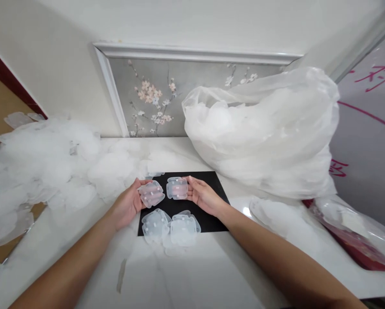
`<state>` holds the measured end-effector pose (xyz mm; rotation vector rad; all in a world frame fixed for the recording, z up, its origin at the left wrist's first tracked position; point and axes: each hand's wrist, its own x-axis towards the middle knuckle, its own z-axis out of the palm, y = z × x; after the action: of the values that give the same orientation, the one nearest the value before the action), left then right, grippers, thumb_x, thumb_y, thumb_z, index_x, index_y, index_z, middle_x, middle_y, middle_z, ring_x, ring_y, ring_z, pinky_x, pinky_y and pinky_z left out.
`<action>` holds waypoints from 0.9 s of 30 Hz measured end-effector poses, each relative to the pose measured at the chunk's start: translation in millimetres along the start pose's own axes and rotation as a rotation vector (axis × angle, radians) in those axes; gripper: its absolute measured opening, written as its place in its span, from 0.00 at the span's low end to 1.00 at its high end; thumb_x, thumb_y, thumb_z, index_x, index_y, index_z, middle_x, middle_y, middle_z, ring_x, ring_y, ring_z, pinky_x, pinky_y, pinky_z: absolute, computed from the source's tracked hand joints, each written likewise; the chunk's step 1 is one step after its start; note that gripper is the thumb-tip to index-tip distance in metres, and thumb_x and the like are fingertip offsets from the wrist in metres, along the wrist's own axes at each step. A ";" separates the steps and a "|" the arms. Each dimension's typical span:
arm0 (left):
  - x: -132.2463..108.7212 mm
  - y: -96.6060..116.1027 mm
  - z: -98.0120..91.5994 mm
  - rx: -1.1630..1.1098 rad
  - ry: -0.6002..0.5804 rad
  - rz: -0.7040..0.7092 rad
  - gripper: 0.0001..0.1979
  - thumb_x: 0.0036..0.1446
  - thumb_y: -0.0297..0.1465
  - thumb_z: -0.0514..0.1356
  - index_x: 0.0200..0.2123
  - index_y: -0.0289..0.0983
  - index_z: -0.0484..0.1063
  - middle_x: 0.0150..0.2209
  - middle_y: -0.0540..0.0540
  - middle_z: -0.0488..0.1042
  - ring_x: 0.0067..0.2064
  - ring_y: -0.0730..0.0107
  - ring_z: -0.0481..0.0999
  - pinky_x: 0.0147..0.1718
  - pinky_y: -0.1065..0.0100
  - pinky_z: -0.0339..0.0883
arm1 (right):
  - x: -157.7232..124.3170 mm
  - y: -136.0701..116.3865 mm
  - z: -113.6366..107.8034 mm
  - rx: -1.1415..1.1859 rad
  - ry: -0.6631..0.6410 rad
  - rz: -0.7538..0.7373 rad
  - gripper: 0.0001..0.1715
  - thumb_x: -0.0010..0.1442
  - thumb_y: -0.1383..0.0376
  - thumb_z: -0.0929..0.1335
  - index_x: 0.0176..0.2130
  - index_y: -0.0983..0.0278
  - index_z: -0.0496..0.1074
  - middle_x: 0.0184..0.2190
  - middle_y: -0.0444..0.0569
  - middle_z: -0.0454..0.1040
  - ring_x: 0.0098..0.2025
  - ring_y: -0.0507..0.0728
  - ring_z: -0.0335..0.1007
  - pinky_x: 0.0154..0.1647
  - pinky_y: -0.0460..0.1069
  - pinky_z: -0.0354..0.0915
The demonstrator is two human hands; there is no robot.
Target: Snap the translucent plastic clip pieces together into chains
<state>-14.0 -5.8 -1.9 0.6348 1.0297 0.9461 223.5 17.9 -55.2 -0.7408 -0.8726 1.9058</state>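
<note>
My left hand (129, 205) is closed on the edge of a translucent plastic piece (151, 194), flat and squarish with rounded corners and small knobs. A matching clear plastic piece (177, 189) is pinched by its right edge in my right hand (203, 195). The two pieces are held apart, side by side, above a black mat (212, 219). Fingers show pinkish through both. Nearer to me, a left stack of similar pieces (155, 225) and a right stack (183, 229) lie over the mat's front edge, touching each other.
A large heap of translucent pieces (50, 159) covers the left side. At the back right stands a bulging white plastic bag (263, 137). More pieces (282, 219) lie to the right, near a red package in clear plastic (360, 244). A framed floral panel (154, 98) is behind.
</note>
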 end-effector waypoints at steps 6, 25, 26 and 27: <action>1.6 -3.3 -3.4 -0.010 -0.047 0.025 0.21 0.64 0.46 0.52 0.46 0.34 0.71 0.44 0.39 0.77 0.46 0.56 0.80 0.48 0.53 0.73 | -2.0 0.0 2.0 -0.015 0.039 -0.022 0.22 0.50 0.52 0.76 0.37 0.62 0.71 0.29 0.45 0.78 0.30 0.54 0.76 0.37 0.51 0.71; -26.1 -0.1 -3.8 0.836 -0.496 0.033 0.30 0.54 0.33 0.64 0.61 0.49 0.64 0.46 0.47 0.72 0.42 0.65 0.73 0.41 0.64 0.68 | -34.3 -23.8 27.1 -0.997 -0.381 0.020 0.20 0.47 0.51 0.76 0.32 0.63 0.73 0.34 0.45 0.67 0.34 0.53 0.63 0.34 0.48 0.60; -28.4 -2.7 -3.2 0.961 -0.528 0.065 0.31 0.53 0.31 0.64 0.61 0.51 0.64 0.44 0.47 0.71 0.41 0.64 0.71 0.40 0.64 0.67 | -38.9 -24.4 32.0 -1.146 -0.383 0.004 0.22 0.44 0.52 0.77 0.34 0.62 0.73 0.37 0.46 0.66 0.38 0.55 0.63 0.38 0.50 0.61; -30.2 -6.2 -2.3 1.062 -0.530 0.124 0.32 0.52 0.30 0.63 0.61 0.52 0.64 0.44 0.47 0.69 0.42 0.63 0.70 0.41 0.62 0.66 | -42.9 -23.6 36.7 -1.273 -0.358 -0.011 0.25 0.41 0.53 0.78 0.37 0.61 0.73 0.39 0.46 0.66 0.41 0.58 0.63 0.41 0.51 0.62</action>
<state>-20.0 -35.3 5.0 1.7364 0.9564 0.2171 224.7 -21.9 -8.8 -1.0773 -2.3599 1.3044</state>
